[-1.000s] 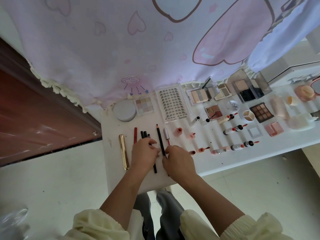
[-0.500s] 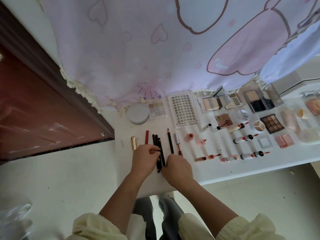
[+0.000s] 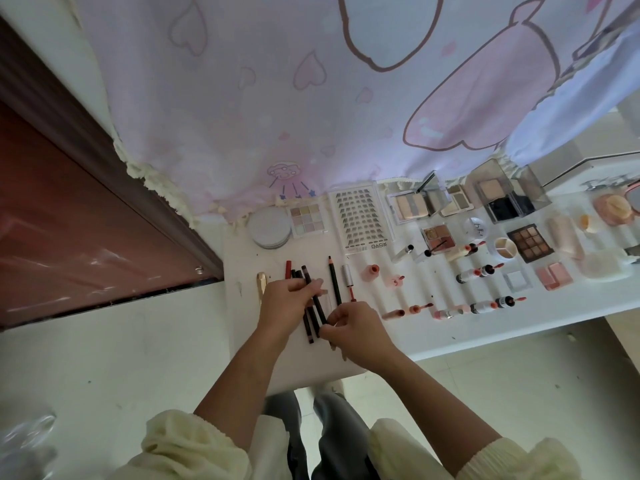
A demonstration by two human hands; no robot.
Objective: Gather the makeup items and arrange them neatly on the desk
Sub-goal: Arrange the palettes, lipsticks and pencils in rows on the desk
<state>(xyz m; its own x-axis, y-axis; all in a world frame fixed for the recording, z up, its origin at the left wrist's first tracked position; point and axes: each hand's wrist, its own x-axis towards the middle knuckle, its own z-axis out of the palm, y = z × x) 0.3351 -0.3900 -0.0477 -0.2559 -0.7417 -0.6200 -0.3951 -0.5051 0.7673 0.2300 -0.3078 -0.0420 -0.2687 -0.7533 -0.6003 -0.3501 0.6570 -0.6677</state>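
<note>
Pinching a dark pencil point(image 3: 316, 302), the left hand point(image 3: 282, 306) and right hand point(image 3: 358, 329) seem nearly done; the desk point(image 3: 433, 337) looks mostly arranged.

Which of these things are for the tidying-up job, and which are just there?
For the job: dark pencils, held by left hand and right hand; lone black pencil; lash tray; pastel palette; desk.
Just there: pink curtain; brown wooden panel; floor.
</note>
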